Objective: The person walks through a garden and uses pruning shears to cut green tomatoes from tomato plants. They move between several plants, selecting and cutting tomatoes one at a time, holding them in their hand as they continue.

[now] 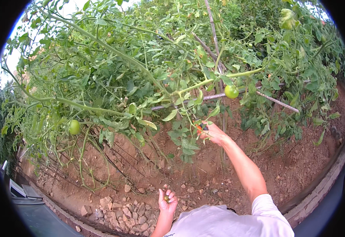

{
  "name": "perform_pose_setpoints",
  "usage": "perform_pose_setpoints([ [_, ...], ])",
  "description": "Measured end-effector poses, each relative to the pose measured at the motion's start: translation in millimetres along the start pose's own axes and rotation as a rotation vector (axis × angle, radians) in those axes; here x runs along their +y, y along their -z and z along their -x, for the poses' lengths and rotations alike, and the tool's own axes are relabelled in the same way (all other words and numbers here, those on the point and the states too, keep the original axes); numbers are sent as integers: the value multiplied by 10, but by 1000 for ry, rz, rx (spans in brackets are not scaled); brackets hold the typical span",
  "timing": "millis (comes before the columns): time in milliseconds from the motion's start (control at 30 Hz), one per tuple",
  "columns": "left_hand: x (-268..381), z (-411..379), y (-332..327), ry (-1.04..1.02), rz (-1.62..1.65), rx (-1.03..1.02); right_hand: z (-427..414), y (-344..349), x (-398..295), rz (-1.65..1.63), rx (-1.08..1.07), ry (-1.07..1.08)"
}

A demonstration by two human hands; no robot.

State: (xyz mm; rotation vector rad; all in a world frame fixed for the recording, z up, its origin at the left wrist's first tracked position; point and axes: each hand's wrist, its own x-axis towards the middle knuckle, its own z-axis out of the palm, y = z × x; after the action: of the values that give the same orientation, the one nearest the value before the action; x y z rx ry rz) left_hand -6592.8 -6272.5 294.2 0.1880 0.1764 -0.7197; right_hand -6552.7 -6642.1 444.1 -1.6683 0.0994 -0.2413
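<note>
My right hand [215,134] is stretched forward into the tomato plants. It grips an orange-and-black handled tool [203,127], likely pruning shears; leaves hide its working end. Thin leafy stems [189,116] hang just in front of that hand. Low and close to my body, my left hand [167,203] is palm up with fingers curled around small greenish-brown fruit [166,198], perhaps small tomatoes. A large green tomato [231,91] hangs above and to the right of my right hand. Another green tomato [74,127] hangs at the left.
Thick tomato stems [125,57] arch across the view. Wooden stakes [277,101] cross among the foliage. Below lies reddish soil [196,171] with a pile of stones [128,214] near my left arm. A low stone edging [317,201] curves along the right side.
</note>
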Motion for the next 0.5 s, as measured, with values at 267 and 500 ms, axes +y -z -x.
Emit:
perform_pose_setpoints([
  [267, 128, -124, 4, 92, 39, -18, 481, -108, 55, 843, 48, 314],
  [500, 17, 68, -413, -7, -101, 102, 1099, -132, 889, 995, -298, -257],
])
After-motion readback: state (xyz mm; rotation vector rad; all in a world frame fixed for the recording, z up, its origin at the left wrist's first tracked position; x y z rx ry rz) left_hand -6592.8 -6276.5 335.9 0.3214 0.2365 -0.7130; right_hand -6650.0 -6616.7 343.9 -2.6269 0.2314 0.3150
